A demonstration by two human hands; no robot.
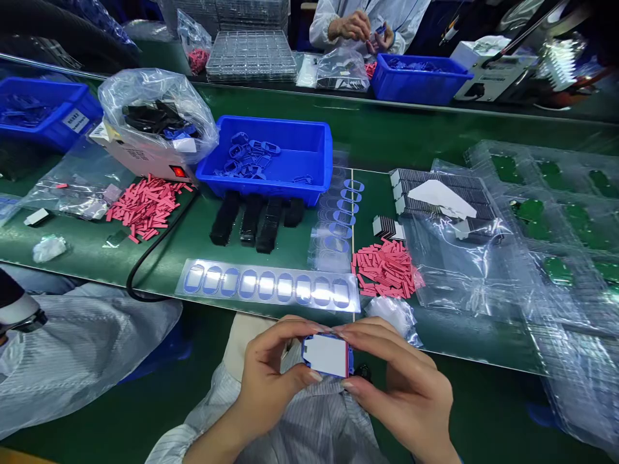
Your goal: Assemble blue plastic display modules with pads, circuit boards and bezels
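Blue-framed and white-faced, the small rectangular part [327, 356] sits right in front of you in the head camera's view, held over your striped smock [309, 419], just past the edge of the green conveyor surface [333, 138]. Your left hand [273, 367] and right hand [399, 380] are together on it, clamping it from either side, with your fingers [302, 327] along its top edge and your thumbs near its lower edge. A thin red strip [349, 357] runs down its right side. It looks light and fairly stiff, but that white face could be a film that marks easily, so the blue rim looks like the safest place to hold.

Just ahead of your hands lies a clear film strip [268, 287] carrying a row of blue-ringed oval pieces. To its right is a pile of pink strips [387, 269], and beyond the strip stand stacks of black parts [246, 222] against a blue plastic crate [309, 138] holding loose blue loops [246, 158]. Further left, there's a second pile of pink strips [145, 207] beside a clear bag of black parts [155, 106]. Across the line, a co-worker's hands [355, 27] are busy with a small blue piece of their own.
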